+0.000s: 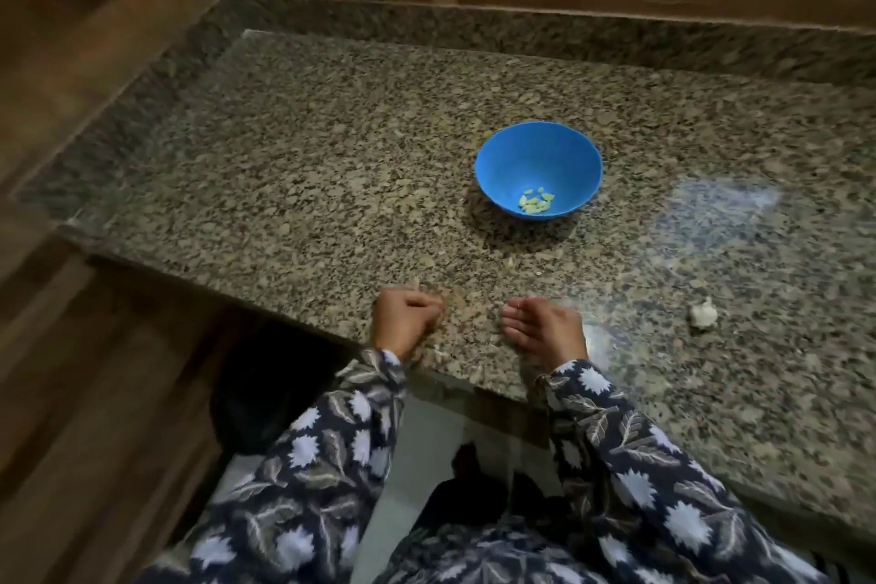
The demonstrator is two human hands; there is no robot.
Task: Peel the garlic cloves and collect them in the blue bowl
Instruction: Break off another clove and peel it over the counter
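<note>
blue bowl (pixel 535 152): 1, at 1 o'clock from the hands
peeled cloves (pixel 536 203): one small heap in the bowl's bottom, roughly 6, too clumped for an exact count
unpeeled garlic piece (pixel 702 312): 1, on the counter at 3 o'clock from the hands
hands: 2, left hand (pixel 407 322) and right hand (pixel 545 330)
patterned sleeves (pixel 332 436): 2
granite countertop (pixel 332 157): 1
</note>
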